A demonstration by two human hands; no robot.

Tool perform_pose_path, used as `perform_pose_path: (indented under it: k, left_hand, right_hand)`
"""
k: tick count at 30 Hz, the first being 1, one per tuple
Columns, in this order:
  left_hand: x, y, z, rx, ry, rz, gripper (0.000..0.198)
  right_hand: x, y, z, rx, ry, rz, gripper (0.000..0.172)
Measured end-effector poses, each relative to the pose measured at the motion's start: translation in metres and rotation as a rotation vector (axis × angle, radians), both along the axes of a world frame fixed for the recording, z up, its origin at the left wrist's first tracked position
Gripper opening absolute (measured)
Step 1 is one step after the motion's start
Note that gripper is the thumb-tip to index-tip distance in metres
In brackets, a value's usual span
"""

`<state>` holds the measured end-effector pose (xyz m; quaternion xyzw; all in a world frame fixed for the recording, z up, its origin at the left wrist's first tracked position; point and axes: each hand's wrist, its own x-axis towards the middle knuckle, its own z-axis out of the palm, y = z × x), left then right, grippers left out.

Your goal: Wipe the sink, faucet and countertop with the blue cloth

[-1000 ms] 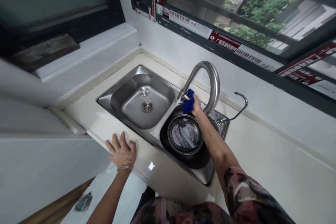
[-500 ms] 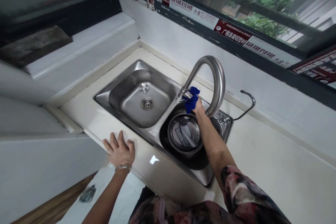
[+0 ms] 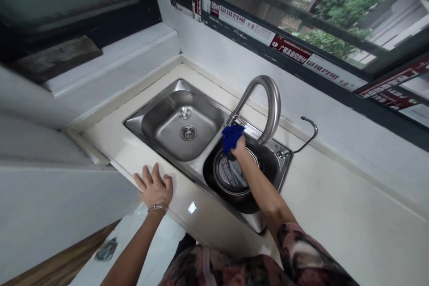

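Two hands are apart: the right hand (image 3: 238, 148) closes on the bunched middle of a light, limp soft blue cloth (image 3: 232, 137), just above a mesh strainer (image 3: 228, 174) in the sink (image 3: 258, 222), while the left hand (image 3: 154, 187) lies spread on the countertop (image 3: 208, 225).

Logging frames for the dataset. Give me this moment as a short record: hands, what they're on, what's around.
left hand: open, fingers spread, resting on the front edge of the counter
right hand: gripping a blue cloth, above a dark pot
pot contents: metal mesh strainer
sink: stainless steel, two basins, pot in the basin on the right of the view
faucet: curved metal, behind the basins, near the cloth
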<state>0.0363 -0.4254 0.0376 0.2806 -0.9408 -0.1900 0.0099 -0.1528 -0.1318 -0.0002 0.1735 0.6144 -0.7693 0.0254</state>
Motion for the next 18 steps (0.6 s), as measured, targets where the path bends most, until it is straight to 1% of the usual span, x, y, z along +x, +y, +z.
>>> perform_pose_path:
  k: [3,4,5,6,7,9,10,11,12,13,15,17,18]
  left_hand:
    - [0.000,0.000,-0.002,0.003,0.035,0.001,0.065]
    - [0.000,0.000,-0.002,0.003,0.044,-0.001,0.065]
    - [0.001,0.000,-0.002,0.005,0.050,-0.004,0.065]
    - [0.001,0.001,-0.002,0.006,0.051,-0.004,0.064]
    - [0.001,0.001,-0.002,0.007,0.048,-0.002,0.064]
    - [0.002,0.000,-0.003,0.016,0.036,-0.004,0.065]
    - [0.002,0.000,-0.004,0.020,0.036,-0.005,0.065]
    - [0.003,0.000,-0.004,0.021,0.042,-0.007,0.065]
    - [0.003,-0.001,-0.005,0.020,0.051,-0.009,0.065]
    - [0.003,-0.001,-0.006,0.019,0.059,-0.012,0.065]
    - [0.004,-0.002,-0.008,0.017,0.060,-0.011,0.065]
    - [0.004,-0.002,-0.009,0.017,0.046,-0.011,0.065]
    - [0.004,-0.002,-0.010,0.014,0.041,-0.012,0.065]
  right_hand:
    - [0.027,-0.024,0.005,0.158,0.018,0.038,0.032]
    - [0.033,-0.030,0.010,0.212,0.047,0.064,0.027]
    - [0.036,-0.034,0.016,0.300,0.101,0.112,0.023]
    - [0.035,-0.036,0.024,0.431,0.178,0.179,0.023]
    - [0.031,-0.035,0.032,0.606,0.268,0.256,0.025]
    - [0.014,-0.029,0.046,1.026,0.444,0.389,0.032]
    - [0.002,-0.023,0.051,1.209,0.500,0.419,0.035]
    - [-0.011,-0.017,0.053,1.331,0.529,0.422,0.038]
    - [-0.024,-0.011,0.052,1.395,0.548,0.426,0.041]
    - [-0.036,-0.005,0.048,1.409,0.565,0.438,0.043]
    - [-0.053,0.003,0.033,1.330,0.595,0.486,0.044]
    - [-0.061,0.005,0.013,1.225,0.605,0.520,0.043]
    - [-0.062,0.003,0.004,1.200,0.596,0.526,0.043]
